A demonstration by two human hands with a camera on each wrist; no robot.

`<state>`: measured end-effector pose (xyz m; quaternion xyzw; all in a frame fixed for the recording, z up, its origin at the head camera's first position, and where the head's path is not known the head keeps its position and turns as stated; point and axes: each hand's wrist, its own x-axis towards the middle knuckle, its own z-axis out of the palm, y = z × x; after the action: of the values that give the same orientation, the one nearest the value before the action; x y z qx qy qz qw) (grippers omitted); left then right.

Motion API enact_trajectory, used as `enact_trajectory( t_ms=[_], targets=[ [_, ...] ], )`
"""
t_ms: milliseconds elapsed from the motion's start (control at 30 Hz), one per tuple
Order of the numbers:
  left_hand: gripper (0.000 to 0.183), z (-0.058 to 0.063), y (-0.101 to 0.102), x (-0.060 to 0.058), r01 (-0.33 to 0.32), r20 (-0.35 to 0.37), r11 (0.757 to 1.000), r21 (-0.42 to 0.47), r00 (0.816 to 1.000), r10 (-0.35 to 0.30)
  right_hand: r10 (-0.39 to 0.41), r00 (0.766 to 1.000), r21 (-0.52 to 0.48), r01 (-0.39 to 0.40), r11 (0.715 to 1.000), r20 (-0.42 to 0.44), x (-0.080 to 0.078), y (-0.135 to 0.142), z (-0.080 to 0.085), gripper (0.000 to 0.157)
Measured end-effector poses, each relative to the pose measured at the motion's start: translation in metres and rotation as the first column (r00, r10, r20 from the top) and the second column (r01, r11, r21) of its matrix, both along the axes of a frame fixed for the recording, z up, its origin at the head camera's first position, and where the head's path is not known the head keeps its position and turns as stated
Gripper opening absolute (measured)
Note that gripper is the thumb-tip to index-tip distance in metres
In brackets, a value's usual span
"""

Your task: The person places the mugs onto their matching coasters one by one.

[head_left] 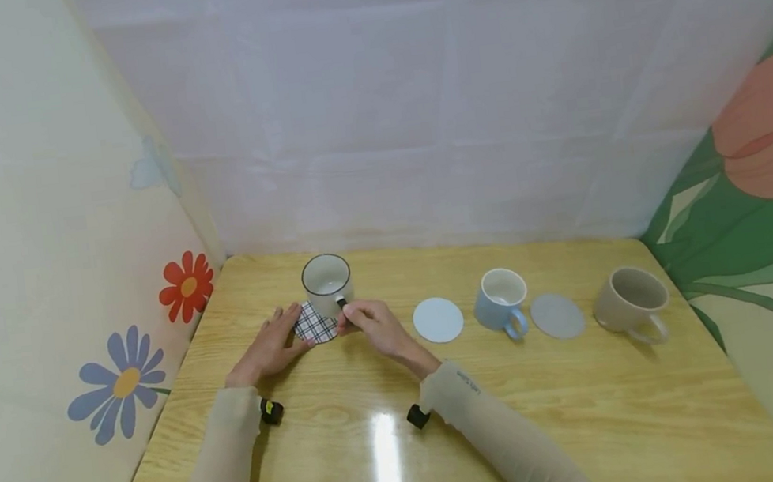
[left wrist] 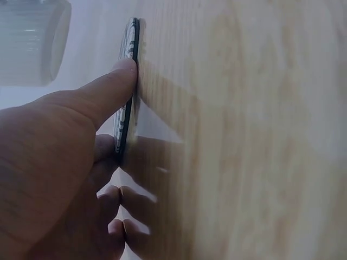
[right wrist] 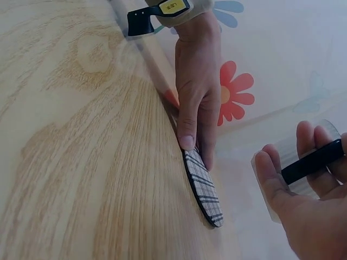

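My right hand (head_left: 376,326) grips the dark handle of a whitish mug (head_left: 329,283) with a black rim, pinching it between thumb and fingers. In the right wrist view, the mug's black handle (right wrist: 312,162) shows between the fingers, with the mug raised over the table. A round plaid coaster (head_left: 313,326) lies below and partly behind the mug. My left hand (head_left: 271,345) holds the coaster at its left edge, thumb and forefinger on either side of the rim. In the left wrist view, its thumb (left wrist: 103,89) touches the coaster's dark edge (left wrist: 127,119).
Rightward along the wooden table (head_left: 325,455) lie a pale blue round coaster (head_left: 438,320), a light blue mug (head_left: 499,300), a grey round coaster (head_left: 557,316) and a beige mug (head_left: 629,298). A white cloth wall (head_left: 415,110) stands behind the table.
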<state>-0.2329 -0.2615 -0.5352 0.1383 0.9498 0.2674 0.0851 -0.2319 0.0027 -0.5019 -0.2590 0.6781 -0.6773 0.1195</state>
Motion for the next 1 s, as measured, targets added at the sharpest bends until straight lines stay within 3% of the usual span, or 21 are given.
enact_trajectory(
  t_ms=[500,667,1000],
  targets=[
    [0.082,-0.01,-0.005,-0.004,0.008,0.012,0.998,0.065,1.0,-0.009,-0.003,1.0,0.017,0.004,1.0,-0.014,-0.003,-0.005,-0.002,0.039],
    [0.082,-0.018,-0.01,-0.006,0.008,0.018,0.993,0.116,1.0,-0.01,0.026,1.0,0.004,-0.026,1.0,-0.016,-0.006,-0.008,-0.004,0.04],
    [0.085,-0.023,-0.011,-0.008,-0.002,0.042,0.993,0.122,0.999,-0.003,0.062,0.998,-0.011,-0.062,0.998,-0.009,-0.01,-0.014,-0.009,0.041]
  ],
)
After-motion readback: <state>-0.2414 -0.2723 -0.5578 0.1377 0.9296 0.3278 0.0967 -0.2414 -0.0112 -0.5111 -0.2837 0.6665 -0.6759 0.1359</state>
